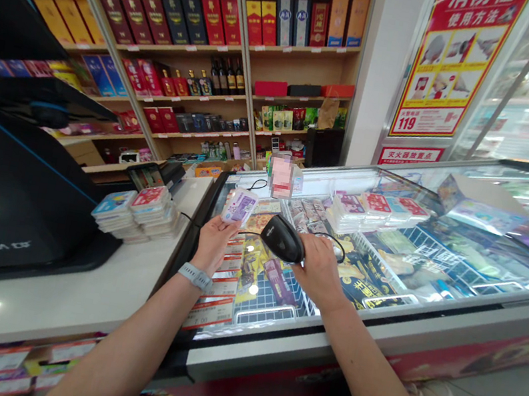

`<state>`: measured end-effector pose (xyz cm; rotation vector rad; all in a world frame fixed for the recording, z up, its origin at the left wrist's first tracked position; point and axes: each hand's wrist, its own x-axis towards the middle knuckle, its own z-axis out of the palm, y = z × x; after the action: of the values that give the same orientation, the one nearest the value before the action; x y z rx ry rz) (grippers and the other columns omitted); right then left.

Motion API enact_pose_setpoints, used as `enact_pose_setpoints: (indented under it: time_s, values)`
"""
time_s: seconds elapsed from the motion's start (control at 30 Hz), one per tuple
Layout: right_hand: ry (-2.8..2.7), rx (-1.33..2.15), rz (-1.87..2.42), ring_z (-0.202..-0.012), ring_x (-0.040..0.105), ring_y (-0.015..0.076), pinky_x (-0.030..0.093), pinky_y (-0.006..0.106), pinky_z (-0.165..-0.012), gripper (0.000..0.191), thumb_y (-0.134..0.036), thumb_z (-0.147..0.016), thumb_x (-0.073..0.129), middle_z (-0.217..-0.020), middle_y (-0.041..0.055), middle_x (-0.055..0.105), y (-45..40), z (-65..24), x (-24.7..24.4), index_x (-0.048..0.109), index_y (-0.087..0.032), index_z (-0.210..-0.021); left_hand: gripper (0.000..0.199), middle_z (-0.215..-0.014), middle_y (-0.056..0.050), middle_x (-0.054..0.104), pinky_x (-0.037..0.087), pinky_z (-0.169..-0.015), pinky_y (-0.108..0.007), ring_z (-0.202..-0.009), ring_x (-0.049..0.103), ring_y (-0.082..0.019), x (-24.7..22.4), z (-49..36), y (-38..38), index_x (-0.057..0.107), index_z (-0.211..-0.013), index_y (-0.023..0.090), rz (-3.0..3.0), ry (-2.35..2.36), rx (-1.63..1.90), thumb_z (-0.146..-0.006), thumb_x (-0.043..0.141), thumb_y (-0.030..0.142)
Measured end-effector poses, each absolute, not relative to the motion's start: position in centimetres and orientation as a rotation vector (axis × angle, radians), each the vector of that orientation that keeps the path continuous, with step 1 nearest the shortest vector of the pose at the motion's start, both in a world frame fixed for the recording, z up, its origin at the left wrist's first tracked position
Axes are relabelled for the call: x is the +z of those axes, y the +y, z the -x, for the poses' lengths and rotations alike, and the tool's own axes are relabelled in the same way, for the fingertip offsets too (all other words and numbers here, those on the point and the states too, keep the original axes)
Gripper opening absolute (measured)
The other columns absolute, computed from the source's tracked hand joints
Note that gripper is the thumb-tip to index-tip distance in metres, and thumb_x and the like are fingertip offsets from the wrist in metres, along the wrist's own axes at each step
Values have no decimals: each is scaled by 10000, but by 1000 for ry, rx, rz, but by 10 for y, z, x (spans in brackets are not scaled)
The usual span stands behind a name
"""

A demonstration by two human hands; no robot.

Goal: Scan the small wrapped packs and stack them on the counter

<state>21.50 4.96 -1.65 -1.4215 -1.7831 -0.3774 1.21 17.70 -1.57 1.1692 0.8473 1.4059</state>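
Note:
My left hand (214, 242), with a grey band on its wrist, is closed on the lower edge of a small white and purple packet (241, 206). My right hand (321, 268) is wrapped round the handle of a black handheld scanner (282, 239), whose head points left toward the packet. Both hands are above the glass top of a chest freezer (269, 354). Stacks of similar flat packs lie on the freezer glass (358, 214) and on the white counter (153, 210) at the left.
A black checkout machine (16, 197) stands on the white counter (48, 304) at the left. An open box (479, 203) rests on the freezer's far right. Behind are shelves of boxes and bottles (224, 76) and a red and yellow poster (456, 64).

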Motion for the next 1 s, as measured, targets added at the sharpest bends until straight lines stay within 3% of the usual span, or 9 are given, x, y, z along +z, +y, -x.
enact_pose_setpoints:
  time_s: [0.37, 0.73, 1.0]
  values:
    - [-1748, -371, 1405, -860, 561, 250, 397, 406, -843, 329, -92, -732, 508, -913, 84, 631, 48, -215, -14, 550, -154, -1052, 407, -947, -64, 708, 448, -688, -235, -762, 622, -117, -17, -13, 176, 675, -916, 151, -1147, 907, 1365, -565, 824, 294]
    - [-1622, -418, 1358, -888, 580, 255, 429, 421, -854, 274, -170, -804, 526, -930, 88, 636, 47, -217, -15, 532, -160, -1078, 442, -944, -84, 716, 429, -659, -258, -779, 631, -165, -6, -40, 174, 692, -1009, 170, -1354, 902, 1261, -636, 787, 387]
    - [-1557, -445, 1343, -893, 581, 262, 445, 437, -854, 281, -190, -806, 526, -936, 97, 636, 46, -217, -14, 529, -173, -1086, 384, -841, -61, 697, 477, -763, -322, -783, 627, -203, 10, -100, 183, 714, -921, 161, -1456, 638, 1273, -581, 807, 313]
